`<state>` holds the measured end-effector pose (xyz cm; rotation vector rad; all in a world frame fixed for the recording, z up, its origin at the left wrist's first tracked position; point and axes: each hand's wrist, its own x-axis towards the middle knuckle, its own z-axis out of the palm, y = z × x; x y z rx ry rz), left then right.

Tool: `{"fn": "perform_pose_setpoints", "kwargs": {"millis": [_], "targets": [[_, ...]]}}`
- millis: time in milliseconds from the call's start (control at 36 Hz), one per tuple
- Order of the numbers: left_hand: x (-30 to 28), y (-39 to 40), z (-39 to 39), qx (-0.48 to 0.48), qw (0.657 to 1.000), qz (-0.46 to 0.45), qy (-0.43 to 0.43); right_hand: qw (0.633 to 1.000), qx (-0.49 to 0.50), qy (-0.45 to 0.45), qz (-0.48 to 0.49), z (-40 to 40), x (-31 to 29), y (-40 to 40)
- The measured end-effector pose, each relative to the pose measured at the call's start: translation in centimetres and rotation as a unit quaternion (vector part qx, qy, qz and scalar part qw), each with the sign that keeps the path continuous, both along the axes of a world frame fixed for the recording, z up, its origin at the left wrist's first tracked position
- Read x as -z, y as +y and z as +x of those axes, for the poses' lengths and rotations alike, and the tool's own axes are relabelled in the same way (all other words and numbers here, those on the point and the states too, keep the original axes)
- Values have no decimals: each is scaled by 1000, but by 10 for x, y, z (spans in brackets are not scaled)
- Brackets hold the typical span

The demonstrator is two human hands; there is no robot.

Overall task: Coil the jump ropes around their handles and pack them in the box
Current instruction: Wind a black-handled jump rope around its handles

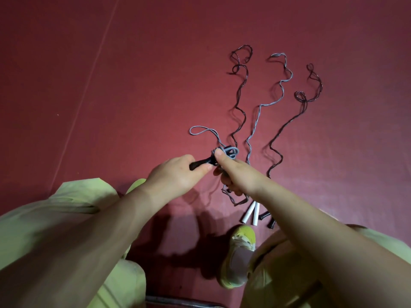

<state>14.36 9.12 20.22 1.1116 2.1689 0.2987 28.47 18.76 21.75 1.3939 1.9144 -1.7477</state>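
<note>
Above the red floor (133, 96), seen from the head camera, both hands meet over one jump rope. The left hand (175, 174) has its fingers and thumb curled round a black handle (201, 163), which points toward the right hand. The right hand (233, 172) pinches the grey cord (229, 150) where it is bunched in a few turns at the handle's end, thumb on top — its other fingers are curled underneath, and more cord shows below them. A loose loop of the same grey cord (201, 131) trails off up and to the left, lying on the floor.

Three more ropes lie stretched out on the floor beyond the hands, well apart at their far ends and closer together near the person: a dark rope (239, 90) on the left, a grey rope (260, 107) in the middle, and another dark rope (302, 107) on the right. The grey one's two white handles (252, 213) lie side by side just beside the right forearm, with dark handles (268, 218) partly hidden next to them.

Light green trousers (73, 210) and a yellow-green shoe (239, 254) fill the lower part of the view. No box can be seen.
</note>
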Motion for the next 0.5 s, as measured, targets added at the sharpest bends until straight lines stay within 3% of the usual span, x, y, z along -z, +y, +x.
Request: {"fn": "perform_pose_setpoints", "kwargs": {"millis": [194,333,444,500], "targets": [[-9,1,2,-17,999,35,-3,995,73,38,-48,-4,-2,0],[-14,0,3,-8,997,57,-54,988,118,77,-62,-6,-5,3],[-20,3,2,-28,973,48,-222,982,126,128,-62,-5,-6,3],[-25,2,3,-50,925,21,-376,978,121,153,-71,-6,-5,3]]}}
